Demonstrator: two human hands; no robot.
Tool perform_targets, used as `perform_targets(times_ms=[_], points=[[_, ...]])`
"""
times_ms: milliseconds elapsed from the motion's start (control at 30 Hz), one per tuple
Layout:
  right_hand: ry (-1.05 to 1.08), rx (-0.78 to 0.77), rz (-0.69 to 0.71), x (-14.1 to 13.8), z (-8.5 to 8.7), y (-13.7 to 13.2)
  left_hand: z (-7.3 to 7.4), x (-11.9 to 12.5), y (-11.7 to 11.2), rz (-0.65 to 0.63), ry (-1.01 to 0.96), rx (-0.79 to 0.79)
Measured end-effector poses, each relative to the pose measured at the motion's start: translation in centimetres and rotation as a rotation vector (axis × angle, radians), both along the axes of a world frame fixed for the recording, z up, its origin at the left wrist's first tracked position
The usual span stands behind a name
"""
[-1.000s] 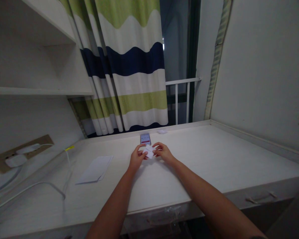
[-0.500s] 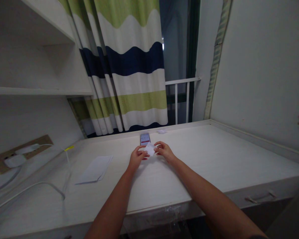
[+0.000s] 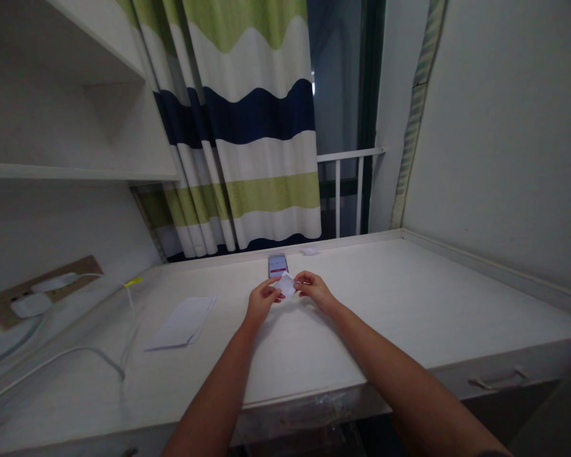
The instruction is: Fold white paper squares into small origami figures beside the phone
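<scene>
A small white folded piece of paper (image 3: 286, 285) is held between both hands just above the white desk (image 3: 385, 304). My left hand (image 3: 261, 301) pinches its left side with closed fingers. My right hand (image 3: 314, 289) pinches its right side the same way. A phone (image 3: 276, 264) with a lit screen lies flat on the desk just beyond the paper.
White paper sheets (image 3: 183, 322) lie on the desk to the left. A wall socket with white plugs (image 3: 33, 298) and cables (image 3: 76, 355) sits at far left. A small white scrap (image 3: 309, 251) lies near the striped curtain (image 3: 238, 127). A drawer handle (image 3: 499, 379) shows at the desk front.
The folded paper has been lifted slightly and turned between the fingers; both hands stay in nearly the same place.
</scene>
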State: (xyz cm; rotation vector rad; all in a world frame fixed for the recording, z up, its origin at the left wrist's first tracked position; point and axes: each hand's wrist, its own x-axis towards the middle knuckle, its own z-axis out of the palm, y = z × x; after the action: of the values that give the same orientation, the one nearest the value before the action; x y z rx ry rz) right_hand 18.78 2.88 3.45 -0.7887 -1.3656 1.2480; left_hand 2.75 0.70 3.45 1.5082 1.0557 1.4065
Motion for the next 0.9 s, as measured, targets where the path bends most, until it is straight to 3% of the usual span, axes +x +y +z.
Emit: perform_targets(times_ms=[400, 767, 900], points=[[-0.066, 0.122, 0.098, -0.1, -0.3, 0.2, 0.2, -0.1, -0.1, 0.027, -0.007, -0.012], [-0.109, 0.214, -0.009, 0.0, -0.5, 0.7, 0.3, 0.2, -0.2, 0.056, -0.048, -0.021], [-0.071, 0.158, 0.061, 0.0, -0.4, 0.4, 0.2, -0.1, -0.1, 0.049, -0.059, -0.032]])
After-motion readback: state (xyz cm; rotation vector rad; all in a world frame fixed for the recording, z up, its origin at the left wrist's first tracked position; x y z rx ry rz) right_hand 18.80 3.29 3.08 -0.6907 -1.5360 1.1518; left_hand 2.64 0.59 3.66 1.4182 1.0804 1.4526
